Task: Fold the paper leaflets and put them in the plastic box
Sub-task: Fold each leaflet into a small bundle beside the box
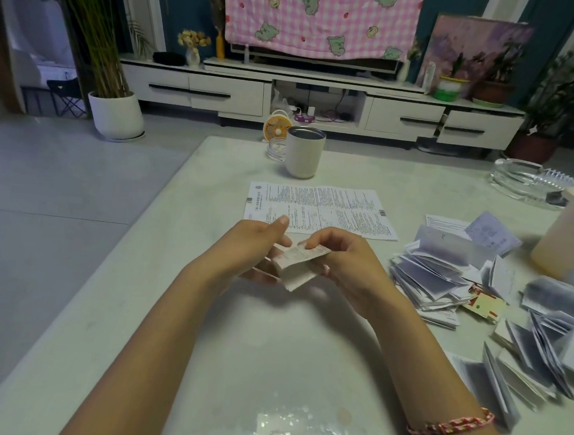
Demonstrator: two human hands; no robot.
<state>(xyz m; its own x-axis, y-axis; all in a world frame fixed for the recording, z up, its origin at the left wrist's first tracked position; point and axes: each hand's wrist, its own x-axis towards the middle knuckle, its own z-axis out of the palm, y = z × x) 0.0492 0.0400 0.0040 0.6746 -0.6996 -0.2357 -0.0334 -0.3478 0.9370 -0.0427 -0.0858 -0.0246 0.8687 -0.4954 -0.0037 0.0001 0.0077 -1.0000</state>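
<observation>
Meanwhile both the left hand [259, 249] and right hand [347, 260] pinch one folded leaflet [297, 264], a flat sheet [317, 207] awaits folding, and a folded pile [446, 274] lies outside the box [572, 236].

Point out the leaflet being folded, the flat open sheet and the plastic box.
folded leaflet [297, 264], head view, its middle between both hands
open sheet [334, 209], head view, printed centre
plastic box [569, 239], head view, front wall

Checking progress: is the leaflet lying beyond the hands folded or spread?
Spread. The leaflet lies flat and fully open on the table, print up, only crease lines across it.
</observation>
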